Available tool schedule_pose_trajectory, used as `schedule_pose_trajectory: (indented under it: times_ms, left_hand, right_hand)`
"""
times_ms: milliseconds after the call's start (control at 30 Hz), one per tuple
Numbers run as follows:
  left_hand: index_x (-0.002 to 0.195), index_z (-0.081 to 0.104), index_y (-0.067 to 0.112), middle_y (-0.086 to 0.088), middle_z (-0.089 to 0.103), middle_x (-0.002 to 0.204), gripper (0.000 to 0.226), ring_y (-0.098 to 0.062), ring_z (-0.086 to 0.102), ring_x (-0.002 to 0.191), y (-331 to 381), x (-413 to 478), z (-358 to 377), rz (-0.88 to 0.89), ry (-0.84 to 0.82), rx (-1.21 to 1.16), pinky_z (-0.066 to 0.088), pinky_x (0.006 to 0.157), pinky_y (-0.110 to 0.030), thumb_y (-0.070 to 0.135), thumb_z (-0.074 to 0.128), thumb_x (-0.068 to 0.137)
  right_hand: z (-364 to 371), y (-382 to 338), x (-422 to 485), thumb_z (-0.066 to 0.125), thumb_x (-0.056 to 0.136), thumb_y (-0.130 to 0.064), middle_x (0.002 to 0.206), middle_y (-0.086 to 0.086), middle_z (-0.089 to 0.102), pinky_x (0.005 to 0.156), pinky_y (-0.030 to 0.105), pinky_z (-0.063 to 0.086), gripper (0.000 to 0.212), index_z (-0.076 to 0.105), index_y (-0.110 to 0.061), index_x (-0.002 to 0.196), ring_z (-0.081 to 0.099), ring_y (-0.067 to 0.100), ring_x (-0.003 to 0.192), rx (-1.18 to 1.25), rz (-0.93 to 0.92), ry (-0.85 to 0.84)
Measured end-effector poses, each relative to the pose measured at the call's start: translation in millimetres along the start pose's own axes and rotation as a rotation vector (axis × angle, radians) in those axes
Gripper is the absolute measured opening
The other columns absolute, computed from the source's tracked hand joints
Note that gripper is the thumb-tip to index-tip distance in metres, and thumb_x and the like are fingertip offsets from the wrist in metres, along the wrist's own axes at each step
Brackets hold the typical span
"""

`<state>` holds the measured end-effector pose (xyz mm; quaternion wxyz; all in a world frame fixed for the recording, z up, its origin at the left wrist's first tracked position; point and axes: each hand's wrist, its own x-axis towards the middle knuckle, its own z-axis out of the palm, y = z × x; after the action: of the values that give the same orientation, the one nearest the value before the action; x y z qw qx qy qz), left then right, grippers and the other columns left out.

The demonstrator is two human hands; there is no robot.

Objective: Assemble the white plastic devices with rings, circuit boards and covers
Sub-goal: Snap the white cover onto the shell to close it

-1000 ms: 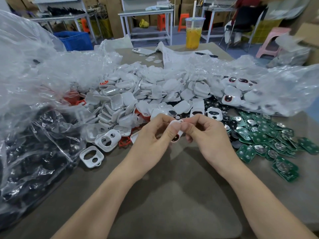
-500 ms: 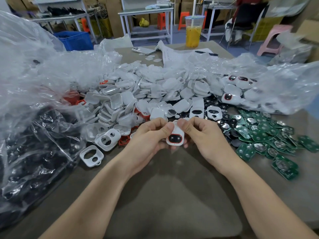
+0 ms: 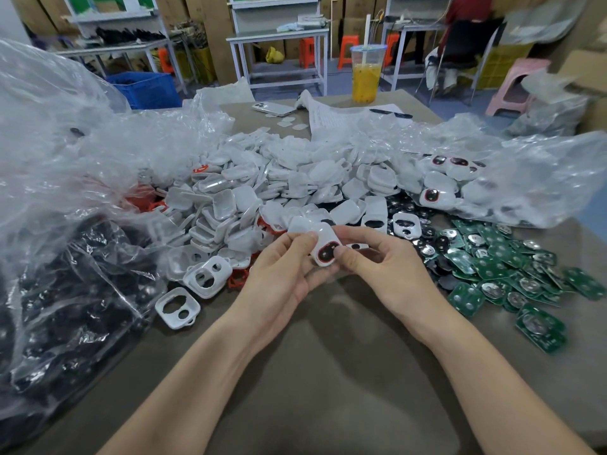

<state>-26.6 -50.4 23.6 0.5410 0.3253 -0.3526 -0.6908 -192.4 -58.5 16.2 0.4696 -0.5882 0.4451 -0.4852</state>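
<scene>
The counter (image 3: 328, 389) carries a great heap of loose white covers (image 3: 279, 178). A clear bag (image 3: 532, 172) holds some finished units, and green circuit boards (image 3: 492, 267) lie spread at the right, so most of the work looks undone. Near the front of the heap, the left hand (image 3: 279, 277) and right hand (image 3: 384, 270) pinch one closed-up white device (image 3: 325, 249), fingers curled round it.

Both bare forearms slant in from below and converge, wrists apart, fingertips meeting at one shared pinch. The left grip (image 3: 279, 274) holds the white device (image 3: 323, 249) from its left side, thumb on the top face, other fingers curled beneath (palm turned partly up). The right grip (image 3: 387, 267) pinches the opposite side, thumb pressed on the near corner, index finger arched over the far edge, remaining fingers loosely curled.
</scene>
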Motion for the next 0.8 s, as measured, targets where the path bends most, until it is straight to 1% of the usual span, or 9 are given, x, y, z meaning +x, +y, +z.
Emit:
schedule_pose_trajectory:
  times_ms: [67,133,200,267,333,433,533,667,800]
  left_hand:
    - [0.114,0.062,-0.004,-0.024,0.072,0.113,0.024,-0.029,0.072,0.104,-1.5,0.1,-0.7,0.023,0.028,0.162,0.058,0.095,-0.043,0.014,0.058,0.098]
    - [0.108,0.065,0.01,-0.016,0.073,0.11,0.014,-0.024,0.071,0.093,-2.2,-1.2,-1.4,0.071,0.07,0.417,0.058,0.091,-0.04,0.017,0.059,0.097]
    - [0.113,0.063,0.023,-0.003,0.074,0.106,0.023,-0.014,0.069,0.082,-3.3,-3.7,-2.7,0.105,0.034,0.61,0.056,0.083,-0.033,0.025,0.06,0.091]
    - [0.116,0.064,0.028,0.006,0.075,0.103,0.028,-0.009,0.066,0.077,-3.5,-4.7,-3.4,0.131,-0.021,0.707,0.056,0.078,-0.024,0.032,0.06,0.089]
    - [0.115,0.068,0.026,0.006,0.074,0.096,0.026,-0.008,0.064,0.073,-3.3,-4.1,-3.7,0.13,-0.034,0.699,0.055,0.072,-0.024,0.034,0.06,0.091]
    - [0.11,0.071,0.02,0.003,0.075,0.094,0.015,-0.013,0.067,0.077,-2.9,-1.9,-3.7,0.11,-0.025,0.598,0.054,0.069,-0.027,0.027,0.062,0.1]
    - [0.108,0.07,0.012,-0.007,0.077,0.098,0.014,-0.024,0.073,0.086,-5.2,0.6,-5.3,0.103,0.011,0.525,0.058,0.073,-0.029,0.021,0.062,0.101]
    - [0.11,0.065,0.004,-0.022,0.073,0.104,0.026,-0.031,0.075,0.097,-7.6,0.4,-3.5,0.079,0.04,0.366,0.061,0.083,-0.035,0.022,0.064,0.091]
    - [0.11,0.065,0.007,-0.018,0.076,0.102,0.021,-0.028,0.075,0.096,-7.7,0.5,-1.7,0.067,0.008,0.315,0.06,0.084,-0.034,0.019,0.061,0.094]
  right_hand:
    - [-1.2,-1.3,-1.0,0.072,0.092,-0.019,0.104,-0.009,0.076,0.089,0.023,0.053,0.024,0.076,-0.035,0.11,0.072,0.01,0.096,0.042,-0.008,0.014]
    - [-2.5,-3.4,-1.4,0.071,0.092,-0.019,0.102,-0.011,0.076,0.084,0.02,0.054,0.027,0.076,-0.041,0.107,0.071,0.007,0.094,0.099,-0.028,0.034]
    - [-2.9,-5.5,-0.9,0.07,0.092,-0.016,0.104,-0.007,0.077,0.086,0.024,0.055,0.03,0.074,-0.039,0.11,0.072,0.01,0.097,0.155,-0.043,0.035]
    - [-1.6,-7.3,-0.3,0.069,0.092,-0.013,0.104,-0.003,0.078,0.09,0.027,0.055,0.03,0.072,-0.033,0.114,0.072,0.014,0.101,0.2,-0.059,0.03]
    - [-1.0,-9.0,0.4,0.068,0.092,-0.009,0.104,-0.004,0.078,0.084,0.018,0.053,0.033,0.068,-0.029,0.118,0.072,0.01,0.099,0.219,-0.073,0.047]
    - [-1.1,-9.9,0.4,0.069,0.09,-0.008,0.106,-0.008,0.076,0.079,0.012,0.051,0.034,0.067,-0.027,0.119,0.071,0.004,0.091,0.195,-0.074,0.074]
    - [0.4,-8.6,-0.9,0.073,0.084,-0.02,0.106,-0.007,0.076,0.075,0.013,0.052,0.032,0.069,-0.026,0.115,0.072,0.004,0.09,0.212,-0.028,0.06]
    - [0.6,-3.9,-1.7,0.072,0.091,-0.017,0.099,-0.008,0.078,0.074,0.011,0.051,0.019,0.076,-0.026,0.108,0.071,0.002,0.092,0.144,0.02,-0.013]
    - [-0.8,-0.1,-1.1,0.07,0.092,-0.024,0.101,-0.001,0.078,0.082,0.02,0.055,0.017,0.079,-0.032,0.104,0.07,0.011,0.098,0.116,0.045,-0.049]
